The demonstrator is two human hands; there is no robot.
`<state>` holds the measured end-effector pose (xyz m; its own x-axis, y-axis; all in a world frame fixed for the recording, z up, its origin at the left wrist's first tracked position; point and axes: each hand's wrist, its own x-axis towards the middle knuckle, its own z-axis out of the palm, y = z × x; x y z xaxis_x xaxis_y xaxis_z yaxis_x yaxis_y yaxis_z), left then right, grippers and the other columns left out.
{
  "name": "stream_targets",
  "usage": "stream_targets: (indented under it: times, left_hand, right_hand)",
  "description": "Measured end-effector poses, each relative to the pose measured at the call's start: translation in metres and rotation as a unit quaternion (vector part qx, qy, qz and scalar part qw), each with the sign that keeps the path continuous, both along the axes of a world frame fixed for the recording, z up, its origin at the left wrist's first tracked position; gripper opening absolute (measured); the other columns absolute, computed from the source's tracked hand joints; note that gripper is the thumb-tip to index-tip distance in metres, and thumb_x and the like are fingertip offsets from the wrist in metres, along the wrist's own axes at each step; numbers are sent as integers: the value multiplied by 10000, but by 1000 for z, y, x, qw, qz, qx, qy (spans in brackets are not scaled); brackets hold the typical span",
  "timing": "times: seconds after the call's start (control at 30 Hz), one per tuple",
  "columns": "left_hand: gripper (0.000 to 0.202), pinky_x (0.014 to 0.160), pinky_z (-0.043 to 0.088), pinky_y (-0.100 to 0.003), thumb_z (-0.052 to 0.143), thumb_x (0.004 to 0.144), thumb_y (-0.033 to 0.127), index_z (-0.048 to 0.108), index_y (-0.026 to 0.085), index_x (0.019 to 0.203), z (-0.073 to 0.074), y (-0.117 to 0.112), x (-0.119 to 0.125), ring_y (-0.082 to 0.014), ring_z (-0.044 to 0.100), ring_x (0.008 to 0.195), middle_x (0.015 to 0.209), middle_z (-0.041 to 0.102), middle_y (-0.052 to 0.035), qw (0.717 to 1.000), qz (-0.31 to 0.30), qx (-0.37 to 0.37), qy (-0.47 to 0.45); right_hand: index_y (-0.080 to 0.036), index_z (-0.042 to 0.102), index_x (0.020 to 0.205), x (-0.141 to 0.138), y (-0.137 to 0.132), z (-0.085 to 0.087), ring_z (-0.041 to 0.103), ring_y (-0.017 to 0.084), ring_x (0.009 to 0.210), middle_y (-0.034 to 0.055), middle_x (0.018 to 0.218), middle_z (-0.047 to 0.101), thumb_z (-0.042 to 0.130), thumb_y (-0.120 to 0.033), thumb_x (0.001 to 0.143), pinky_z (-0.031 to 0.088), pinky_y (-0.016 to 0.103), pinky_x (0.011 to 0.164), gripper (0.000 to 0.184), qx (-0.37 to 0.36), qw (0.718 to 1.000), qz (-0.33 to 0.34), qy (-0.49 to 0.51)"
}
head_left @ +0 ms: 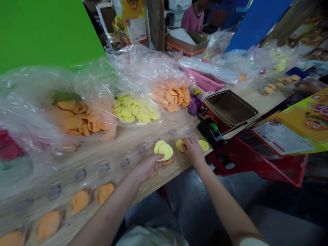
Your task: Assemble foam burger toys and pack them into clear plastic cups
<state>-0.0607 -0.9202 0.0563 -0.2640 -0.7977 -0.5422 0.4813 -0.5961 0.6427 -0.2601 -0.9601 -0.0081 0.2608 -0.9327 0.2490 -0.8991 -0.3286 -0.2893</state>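
Note:
My left hand (150,165) is closed around a few thin yellow discs (163,150), fanned a little over one another. Partly hidden beneath that hand are orange pieces on the table. To its right, my right hand (192,150) has its fingers curled down onto the edge of a flat yellow disc (179,146) at the table surface. Just right of these fingers lies another yellow disc (204,145). A row of orange pieces (80,201) in clear packaging runs along the near table edge to the left, with small grey shapes (104,168) behind it.
Clear plastic bags hold orange discs (77,118), a yellow disc pile (135,108) and orange pieces (174,97). At right stand a black tape dispenser (211,131), a brown metal tin (230,107), a pink basket (205,80) and a red crate (258,164). A person (192,18) is in the background.

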Motion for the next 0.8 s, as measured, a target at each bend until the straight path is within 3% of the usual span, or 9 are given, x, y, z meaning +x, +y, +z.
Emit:
stream_targets:
  times: [0.17, 0.3, 0.37, 0.43, 0.5, 0.6, 0.73, 0.8]
  left_hand:
    - [526, 748, 527, -282, 690, 655, 95, 513, 205, 1138, -3, 1, 1, -191, 619, 906, 1059, 614, -79, 1000, -18, -5, -20]
    - [501, 703, 532, -269, 718, 644, 149, 522, 192, 1102, -5, 3, 0, -186, 626, 865, 1035, 618, -82, 999, -24, -27, -36]
    - [472, 699, 529, -269, 718, 648, 162, 526, 183, 1078, -2, 5, 0, -180, 625, 852, 1014, 618, -80, 998, -40, -48, -32]
    - [436, 721, 523, -272, 708, 662, 166, 526, 178, 1058, 4, 8, 4, -171, 623, 851, 1004, 619, -75, 997, -53, -49, -22]
    - [392, 759, 518, -295, 680, 695, 186, 520, 181, 1052, 9, 11, 11, -171, 624, 861, 1017, 620, -76, 998, -37, -35, -20]
    - [345, 801, 511, -343, 633, 743, 230, 511, 180, 1062, 12, 16, 30, -193, 627, 891, 1063, 617, -99, 999, 14, -15, -41]
    - [316, 811, 510, -331, 619, 754, 236, 524, 168, 1048, 8, 25, 52, -197, 622, 919, 1090, 609, -110, 996, 61, -4, -71]
    - [315, 800, 513, -308, 636, 739, 219, 533, 167, 1032, 5, 30, 57, -190, 625, 910, 1087, 609, -100, 995, 67, -2, -74]
  right_hand:
    - [-175, 596, 981, -5, 8, 3, 478, 240, 880, 97, 870, 573, 456, -166, 831, 408, 385, 807, 205, -37, 998, -55, 17]
    - [-176, 599, 993, 7, 20, 19, 481, 250, 948, 117, 995, 560, 494, -291, 829, 410, 419, 829, 226, -24, 988, -89, -125]
    - [-182, 577, 1026, 20, 29, 26, 533, 214, 853, 91, 950, 585, 473, -367, 836, 463, 369, 728, 285, 87, 956, -73, -269]
    - [-182, 573, 968, 32, 36, 32, 546, 165, 675, 43, 801, 596, 480, -412, 820, 472, 296, 570, 289, 228, 889, -40, -394]
    - [-180, 560, 856, 39, 41, 34, 518, 134, 590, 12, 718, 572, 523, -423, 785, 447, 256, 504, 256, 264, 844, -55, -463]
    - [-180, 540, 800, 40, 42, 35, 520, 129, 625, 11, 732, 570, 576, -395, 749, 444, 254, 557, 224, 171, 859, -105, -471]
    - [-184, 564, 828, 45, 38, 29, 558, 140, 664, 19, 751, 609, 558, -356, 768, 448, 265, 600, 182, 204, 883, 9, -424]
    - [-189, 568, 862, 51, 37, 23, 567, 144, 671, 22, 770, 622, 524, -331, 793, 447, 268, 600, 164, 203, 909, 36, -362]
